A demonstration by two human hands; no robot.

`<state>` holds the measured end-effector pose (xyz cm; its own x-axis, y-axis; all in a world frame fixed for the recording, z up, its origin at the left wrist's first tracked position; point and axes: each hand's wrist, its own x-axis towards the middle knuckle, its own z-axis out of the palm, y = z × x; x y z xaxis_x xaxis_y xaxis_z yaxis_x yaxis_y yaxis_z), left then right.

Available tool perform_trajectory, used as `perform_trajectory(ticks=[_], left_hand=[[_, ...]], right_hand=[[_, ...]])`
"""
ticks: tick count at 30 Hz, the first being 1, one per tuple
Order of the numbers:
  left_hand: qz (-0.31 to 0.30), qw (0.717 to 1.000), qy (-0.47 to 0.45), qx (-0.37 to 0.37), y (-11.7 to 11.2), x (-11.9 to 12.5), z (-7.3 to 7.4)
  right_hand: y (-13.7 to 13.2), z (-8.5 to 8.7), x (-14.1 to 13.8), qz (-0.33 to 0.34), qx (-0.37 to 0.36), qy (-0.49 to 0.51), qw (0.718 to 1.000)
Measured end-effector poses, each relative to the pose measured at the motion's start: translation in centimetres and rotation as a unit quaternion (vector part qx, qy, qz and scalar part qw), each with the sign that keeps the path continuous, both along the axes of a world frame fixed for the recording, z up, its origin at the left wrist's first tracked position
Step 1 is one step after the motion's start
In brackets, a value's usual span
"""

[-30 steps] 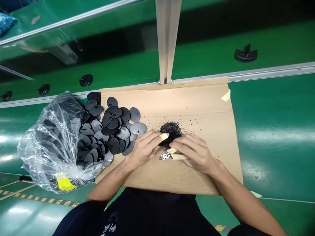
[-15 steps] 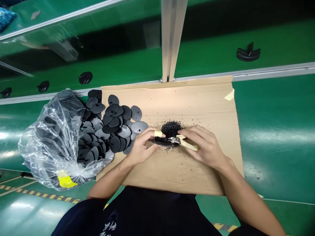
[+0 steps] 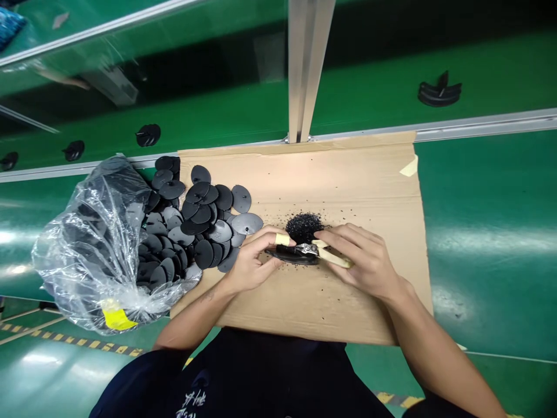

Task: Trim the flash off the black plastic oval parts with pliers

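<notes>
Between the fingers of my left hand (image 3: 256,261) is a black plastic disc (image 3: 298,257), seen nearly edge-on and tilted. Pale tape wraps one finger of that hand. My right hand (image 3: 363,258) is closed around the cream handles of a pair of nippers (image 3: 333,255). Their metal jaws meet the upper side of the disc; exactly what lies between the jaws is too small to make out. Just beyond both hands a heap of small black clippings (image 3: 303,226) lies on the cardboard sheet (image 3: 348,180).
To the left spreads a pile of black discs (image 3: 220,231), some spilling from a clear plastic bag (image 3: 87,249) with a yellow label. A metal post (image 3: 307,69) rises behind the cardboard. Single black parts (image 3: 439,93) rest on the green surface beyond the rail.
The hands, disc and nippers hold almost the same place. The disc looks slightly more tilted, and the whole view has shifted a little.
</notes>
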<state>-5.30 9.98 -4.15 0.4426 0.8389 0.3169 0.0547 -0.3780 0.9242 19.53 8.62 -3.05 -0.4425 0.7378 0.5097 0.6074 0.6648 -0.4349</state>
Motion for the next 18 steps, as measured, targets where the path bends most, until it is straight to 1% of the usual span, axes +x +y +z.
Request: perform_trajectory(ticks=[7, 11, 18], left_hand=[[0.006, 1.000, 0.006, 0.016, 0.09, -0.04, 0.00], [0.012, 1.000, -0.001, 0.017, 0.12, 0.09, 0.01], [0.026, 0.999, -0.001, 0.019, 0.10, 0.29, 0.01]], right_hand=[[-0.17, 0.11, 0.04, -0.019, 0.011, -0.026, 0.999], [-0.32, 0.23, -0.06, -0.029, 0.029, -0.038, 0.998], [-0.68, 0.19, -0.23, -0.067, 0.067, -0.092, 0.991]])
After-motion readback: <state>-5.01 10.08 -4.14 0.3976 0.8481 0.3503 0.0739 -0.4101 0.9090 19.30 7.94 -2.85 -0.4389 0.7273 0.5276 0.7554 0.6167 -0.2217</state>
